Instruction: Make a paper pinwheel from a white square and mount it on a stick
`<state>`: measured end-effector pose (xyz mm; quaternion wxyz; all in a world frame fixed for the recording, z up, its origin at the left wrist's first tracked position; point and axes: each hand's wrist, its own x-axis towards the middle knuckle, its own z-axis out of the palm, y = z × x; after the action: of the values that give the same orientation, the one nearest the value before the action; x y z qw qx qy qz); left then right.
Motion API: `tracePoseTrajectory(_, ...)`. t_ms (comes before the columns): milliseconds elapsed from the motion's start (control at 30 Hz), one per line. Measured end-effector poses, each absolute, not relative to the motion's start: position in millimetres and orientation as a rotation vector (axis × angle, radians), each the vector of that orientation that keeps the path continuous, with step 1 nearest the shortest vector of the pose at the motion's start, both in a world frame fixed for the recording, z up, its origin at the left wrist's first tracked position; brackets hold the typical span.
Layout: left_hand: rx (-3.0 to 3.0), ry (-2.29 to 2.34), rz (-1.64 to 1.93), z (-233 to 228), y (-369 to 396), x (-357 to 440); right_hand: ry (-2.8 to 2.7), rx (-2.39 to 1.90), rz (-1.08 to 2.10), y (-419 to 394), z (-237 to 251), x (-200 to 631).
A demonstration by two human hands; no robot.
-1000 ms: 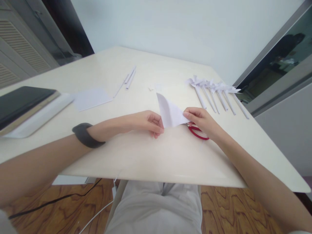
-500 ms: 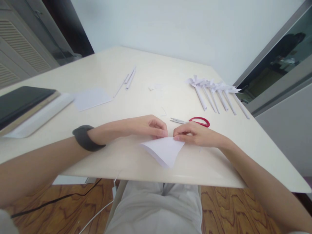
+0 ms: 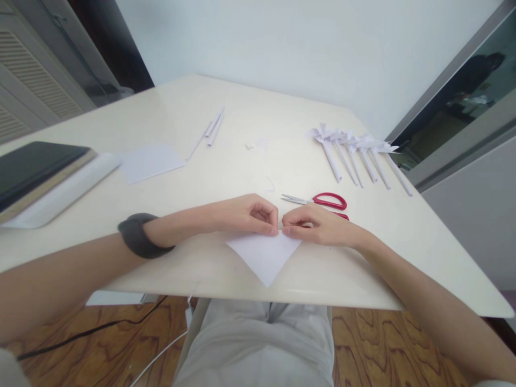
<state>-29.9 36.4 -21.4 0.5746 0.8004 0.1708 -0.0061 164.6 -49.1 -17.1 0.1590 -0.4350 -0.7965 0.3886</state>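
Note:
A white sheet folded into a triangle (image 3: 264,257) lies flat on the cream table (image 3: 226,166), its point toward the front edge. My left hand (image 3: 248,215) and my right hand (image 3: 312,226) meet fingertip to fingertip at the middle of its long upper edge, and both pinch that edge. A dark band is on my left wrist (image 3: 137,235). Red-handled scissors (image 3: 322,201) lie just behind my right hand, blades pointing left.
Several white paper pinwheels on rolled sticks (image 3: 357,156) lie at the back right. Rolled paper sticks (image 3: 209,131) and a flat white sheet (image 3: 151,161) lie at the back left. A dark notebook on a white pad (image 3: 38,180) sits at the far left.
The folded paper went from held upright behind my hands to lying flat in front of them, then turned so its point faces me. My hands came together at its top edge, uncovering the scissors.

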Motion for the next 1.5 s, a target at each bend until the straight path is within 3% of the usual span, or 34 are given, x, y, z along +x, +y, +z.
tracePoseTrajectory(267,1.883,0.382,-0.003,-14.1,39.5,-30.6,-2.218,-1.159,1.325,-45.2,-7.8,181.9)
tracePoseTrajectory(733,1.868,0.385,0.032,-12.2,37.6,-30.6,-2.183,-1.115,1.389,-43.1,-1.8,193.4)
tracePoseTrajectory(1000,1.873,0.397,0.045,-14.0,46.9,-35.8,-1.9,-1.177,1.096,-41.8,1.2,228.1)
tracePoseTrajectory(1500,1.843,0.412,0.058,-22.6,39.9,-27.2,-2.015,-1.275,1.223,-46.4,-18.9,165.0)
